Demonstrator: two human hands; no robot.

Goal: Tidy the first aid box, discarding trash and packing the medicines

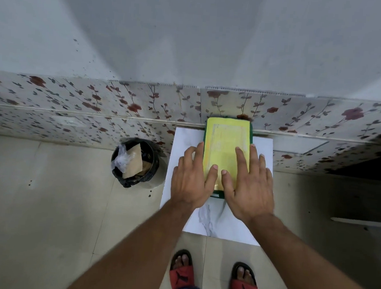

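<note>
The first aid box (227, 138) is green with a yellow lid, and the lid is closed. It stands on a small white marble-patterned table (213, 220) against the wall. My left hand (193, 176) lies flat at the box's near left edge, thumb on the lid, fingers spread down its left side. My right hand (249, 182) rests flat on the lid's near right part, fingers spread. Neither hand holds anything. The box's contents are hidden under the lid.
A round bin (136, 163) with a black liner stands on the floor left of the table, holding crumpled clear plastic and brown cardboard. Floral tiles (75, 104) line the lower wall behind. My feet in red sandals (182, 274) are at the table's near edge.
</note>
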